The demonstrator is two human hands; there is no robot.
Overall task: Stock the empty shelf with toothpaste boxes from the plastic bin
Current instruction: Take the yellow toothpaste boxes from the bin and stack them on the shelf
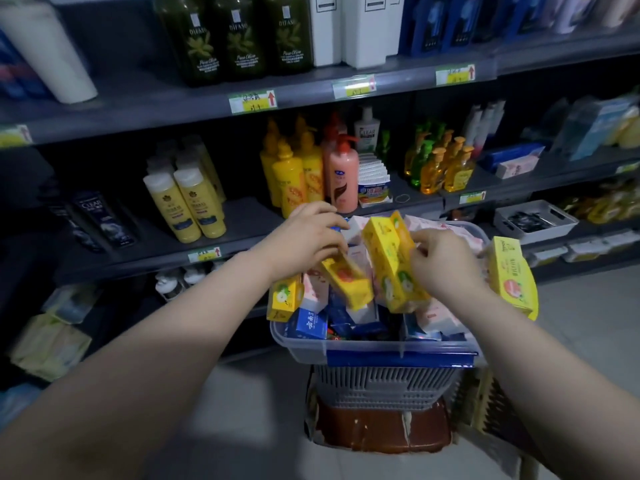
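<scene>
I am working both hands over the clear plastic bin (381,344), which is sitting at centre right of the frame on a grey basket (384,386). It is heaped with toothpaste boxes.

My left hand (308,237) is curling its fingers down around one yellow toothpaste box (348,284) that is lying tilted on the heap. My right hand (441,261) is pinching what looks like a pair of yellow boxes (391,261), held upright and leaning left. The bare stretch of shelf (249,220) is lying just beyond the left hand, beside the yellow shampoo bottles (194,206).

I am worried about three things. The right pinch is holding the pair only near one edge, so the outer box could be slipping free as I lift. A yellow box (512,275) at the bin's right rim is leaning outward and may topple to the floor if I jostle the heap. The bin is also perching high on the basket, so a hard pull could be tipping it.
</scene>
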